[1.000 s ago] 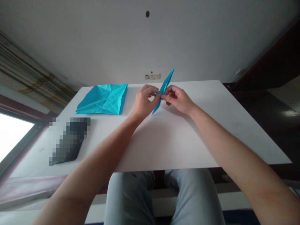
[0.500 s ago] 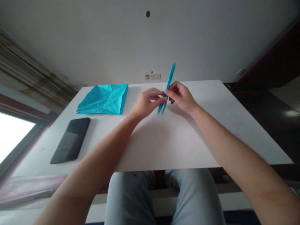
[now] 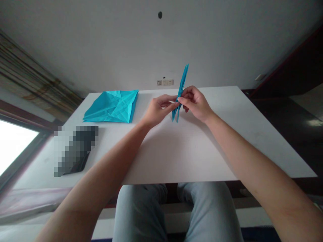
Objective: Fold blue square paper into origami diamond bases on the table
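A narrow piece of folded blue paper (image 3: 182,80) stands nearly upright above the table, leaning a little right at its top. Two points show at its upper end and two at its lower end. My left hand (image 3: 161,107) pinches it from the left, thumb towards me. From the right, my right hand (image 3: 195,102) pinches it near the same middle spot, its thumb tip close to the left fingertips. Fingers cover the middle of the paper.
On the white table (image 3: 181,154), a larger creased sheet of blue paper (image 3: 113,107) lies at the back left. A dark phone (image 3: 82,163), mostly pixelated, lies in front of it. Wall sockets (image 3: 165,82) sit behind the table; a curtain (image 3: 27,70) hangs at left.
The folded paper has risen slightly and its lower points have swung a little to the right. Both hands keep their pinch on it and have hardly moved.
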`<state>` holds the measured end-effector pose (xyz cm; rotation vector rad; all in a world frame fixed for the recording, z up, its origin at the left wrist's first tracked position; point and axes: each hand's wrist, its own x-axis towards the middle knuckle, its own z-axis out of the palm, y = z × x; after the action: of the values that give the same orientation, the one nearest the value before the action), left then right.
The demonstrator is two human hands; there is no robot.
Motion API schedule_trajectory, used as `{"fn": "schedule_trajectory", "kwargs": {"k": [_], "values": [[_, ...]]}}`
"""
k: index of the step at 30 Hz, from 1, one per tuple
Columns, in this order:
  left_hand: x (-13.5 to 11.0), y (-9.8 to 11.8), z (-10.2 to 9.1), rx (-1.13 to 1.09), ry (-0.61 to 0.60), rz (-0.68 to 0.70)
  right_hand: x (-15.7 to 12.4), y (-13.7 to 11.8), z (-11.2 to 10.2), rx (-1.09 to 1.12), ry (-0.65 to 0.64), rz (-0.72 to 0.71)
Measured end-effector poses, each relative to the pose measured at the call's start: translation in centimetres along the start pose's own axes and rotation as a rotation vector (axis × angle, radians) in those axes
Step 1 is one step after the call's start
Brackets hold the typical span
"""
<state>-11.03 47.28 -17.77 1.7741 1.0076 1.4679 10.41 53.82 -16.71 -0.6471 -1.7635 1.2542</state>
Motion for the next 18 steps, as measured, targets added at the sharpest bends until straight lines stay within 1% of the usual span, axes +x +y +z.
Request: {"fn": "schedule_trajectory", "kwargs": {"k": [5,9,13,16,18], "values": [[-0.06,-0.13,-0.01,-0.031,0.000,-0.019,0.06,0.25,-0.05,-0.016,0.008,0.011],[0.03,-0.29,0.14,-0.070,0.005,-0.043,0.10,0.33,-0.12,-0.002,0.017,-0.008],[0.23,-0.39,0.35,-0.114,0.057,-0.097,0.05,0.51,-0.21,-0.043,0.012,-0.022],[0.28,-0.63,0.41,-0.148,0.102,-0.116,-0.07,0.51,-0.18,-0.093,0.006,-0.078],[0.28,-0.88,0.39,-0.157,0.117,-0.120,-0.15,0.42,-0.14,-0.133,0.030,-0.131]]}}
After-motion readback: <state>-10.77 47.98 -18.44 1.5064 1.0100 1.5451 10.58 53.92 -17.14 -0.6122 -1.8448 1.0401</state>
